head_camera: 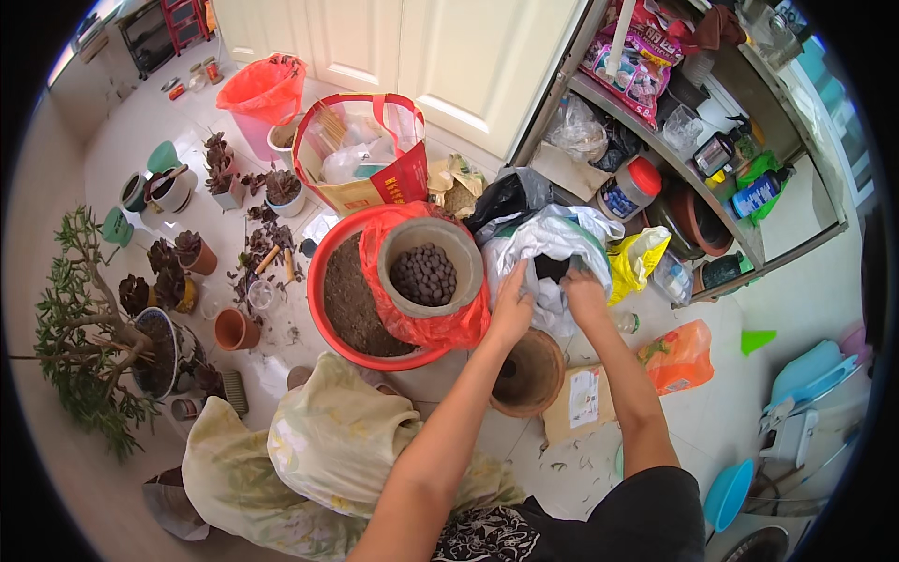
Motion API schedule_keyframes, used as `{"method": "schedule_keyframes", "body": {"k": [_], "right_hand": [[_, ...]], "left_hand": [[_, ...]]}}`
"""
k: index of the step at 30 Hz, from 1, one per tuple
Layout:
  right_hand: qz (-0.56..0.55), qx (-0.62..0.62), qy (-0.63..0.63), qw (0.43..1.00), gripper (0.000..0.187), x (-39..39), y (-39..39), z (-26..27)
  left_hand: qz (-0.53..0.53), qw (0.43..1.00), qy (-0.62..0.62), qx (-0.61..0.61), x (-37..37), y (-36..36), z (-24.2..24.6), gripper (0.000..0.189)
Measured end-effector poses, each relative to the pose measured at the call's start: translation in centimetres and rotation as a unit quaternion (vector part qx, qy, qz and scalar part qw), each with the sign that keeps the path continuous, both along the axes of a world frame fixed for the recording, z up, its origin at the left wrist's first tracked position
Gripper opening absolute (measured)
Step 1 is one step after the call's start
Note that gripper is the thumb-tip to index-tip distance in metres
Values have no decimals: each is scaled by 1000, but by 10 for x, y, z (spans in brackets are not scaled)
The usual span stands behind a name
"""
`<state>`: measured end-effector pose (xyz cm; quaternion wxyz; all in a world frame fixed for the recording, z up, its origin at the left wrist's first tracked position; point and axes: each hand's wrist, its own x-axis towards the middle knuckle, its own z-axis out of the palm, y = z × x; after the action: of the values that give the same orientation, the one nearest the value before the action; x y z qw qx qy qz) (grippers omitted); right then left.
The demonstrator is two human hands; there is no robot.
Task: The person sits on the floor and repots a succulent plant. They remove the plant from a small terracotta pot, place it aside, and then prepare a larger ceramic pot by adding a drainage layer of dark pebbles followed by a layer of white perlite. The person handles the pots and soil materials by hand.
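Both my hands are at the mouth of a white plastic sack (507,254) with dark material inside. My left hand (513,302) holds the near left edge of the opening, and my right hand (584,291) grips the rim on the right, its fingertips partly hidden. To the left, a grey pot (390,302) filled with dark round pellets (423,275) rests on a red plastic bag (372,267). Beneath them is a wide red basin (317,309) of brown soil (351,302). An upright clay pot (541,393) stands below my hands.
A red-trimmed tote bag (358,197) and a pink bin with a red liner (256,98) stand behind the basin. Potted succulents (284,188) and a small potted tree (105,323) are on the left. Metal shelving (674,161) holds bottles at right. A brown paper packet (562,421) lies near my right forearm.
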<state>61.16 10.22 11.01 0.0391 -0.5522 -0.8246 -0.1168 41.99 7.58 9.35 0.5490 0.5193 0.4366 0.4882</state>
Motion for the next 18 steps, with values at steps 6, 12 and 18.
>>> {"method": "schedule_keyframes", "body": {"k": [6,12,18], "right_hand": [[-68,-142,19,987,20,-35,4,5],[-134,-276,101,946,43,-25,58,-78],[-259,-251,64,930,59,-22,80,-115]], "left_hand": [[14,995,91,31,-2,-2,-13,62],[86,948,277,130,8,-9,28,73],[34,930,330,161,1,5,39,75]]}}
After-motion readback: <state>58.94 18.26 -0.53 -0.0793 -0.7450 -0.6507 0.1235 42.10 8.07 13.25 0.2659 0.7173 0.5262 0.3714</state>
